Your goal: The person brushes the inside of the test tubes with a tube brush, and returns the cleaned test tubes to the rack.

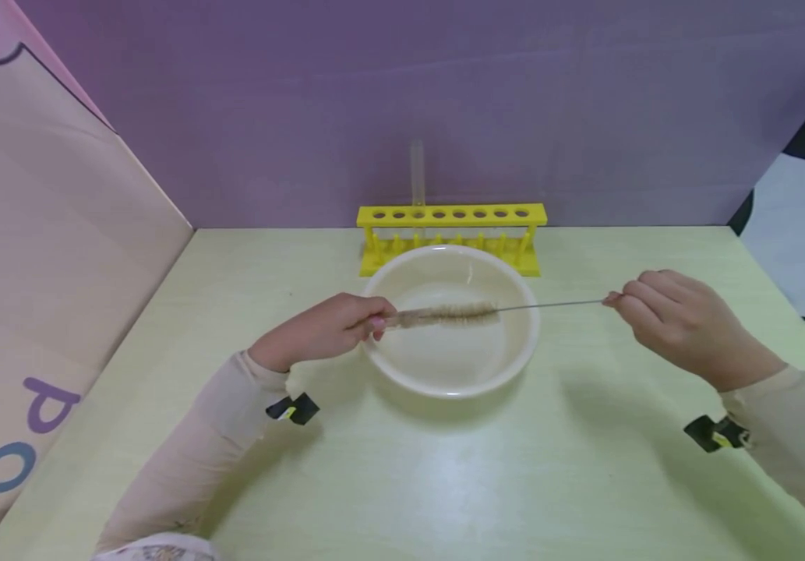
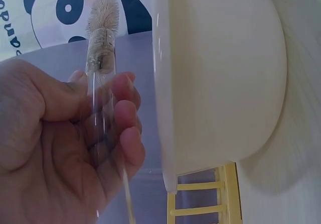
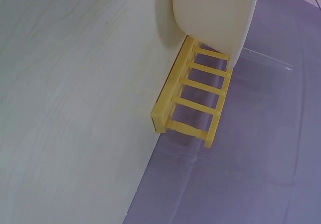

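My left hand (image 1: 328,326) grips a clear glass test tube (image 2: 102,50), fingers and thumb curled around it. The tube lies nearly level above the cream basin (image 1: 437,370), its mouth pointing right. A test tube brush (image 1: 471,312) with pale bristles sits partly inside that mouth; in the left wrist view its bristly end stands out of the glass. To the right, my right hand (image 1: 683,327) pinches the far end of the brush's thin wire handle (image 1: 556,304). The right wrist view shows only a bit of bristle at its top corner, not the hand.
Behind the basin stands a yellow test tube rack (image 1: 451,212) with a row of holes and pegs. Another clear test tube (image 1: 418,167) stands upright in it. A purple backdrop (image 1: 444,101) closes off the back of the pale table (image 1: 458,483).
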Tool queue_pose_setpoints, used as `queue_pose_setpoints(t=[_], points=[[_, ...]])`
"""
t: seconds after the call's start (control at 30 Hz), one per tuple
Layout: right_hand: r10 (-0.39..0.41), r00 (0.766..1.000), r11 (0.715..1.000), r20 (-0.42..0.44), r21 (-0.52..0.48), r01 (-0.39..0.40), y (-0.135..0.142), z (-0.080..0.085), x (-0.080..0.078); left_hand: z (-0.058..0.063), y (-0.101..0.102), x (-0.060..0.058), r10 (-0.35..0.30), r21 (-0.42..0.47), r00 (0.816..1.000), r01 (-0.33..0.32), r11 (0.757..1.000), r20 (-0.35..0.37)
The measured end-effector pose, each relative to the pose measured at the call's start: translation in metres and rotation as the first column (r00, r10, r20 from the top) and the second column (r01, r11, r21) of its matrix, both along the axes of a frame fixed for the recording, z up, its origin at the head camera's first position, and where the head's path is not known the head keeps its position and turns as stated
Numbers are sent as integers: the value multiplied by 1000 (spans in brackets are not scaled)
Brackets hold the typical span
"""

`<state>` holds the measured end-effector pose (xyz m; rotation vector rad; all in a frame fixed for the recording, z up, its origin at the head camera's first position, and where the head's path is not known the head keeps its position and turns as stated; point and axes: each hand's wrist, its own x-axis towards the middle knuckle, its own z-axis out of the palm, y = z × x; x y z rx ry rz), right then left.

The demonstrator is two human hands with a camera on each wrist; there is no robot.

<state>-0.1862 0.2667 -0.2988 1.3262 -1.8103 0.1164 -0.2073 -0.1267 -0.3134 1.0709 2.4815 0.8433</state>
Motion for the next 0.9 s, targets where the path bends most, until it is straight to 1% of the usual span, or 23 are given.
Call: queue_pose_setpoints(t=[0.27, 0.47, 0.63, 0.8, 0.9], points=[[-6, 1000, 1000, 12, 1, 6, 3, -2, 0, -1, -5, 0, -1, 7, 1000, 0, 1000, 3], [-5, 1000, 1000, 14, -19, 6, 2, -1, 1, 0, -10, 1, -6, 8, 1000, 6, 1000, -7], [14, 1000, 997, 7, -77, -13, 0, 0, 2, 0, -15, 2, -7, 6, 1000, 7, 1000, -2], [35, 999, 987, 2, -158, -35, -1, -2, 2, -1, -20, 2, 10, -4, 1000, -10, 1000, -2], [38, 999, 981, 1, -190, -37, 0, -4, 1, -2, -22, 2, 17, -7, 1000, -17, 1000, -4]])
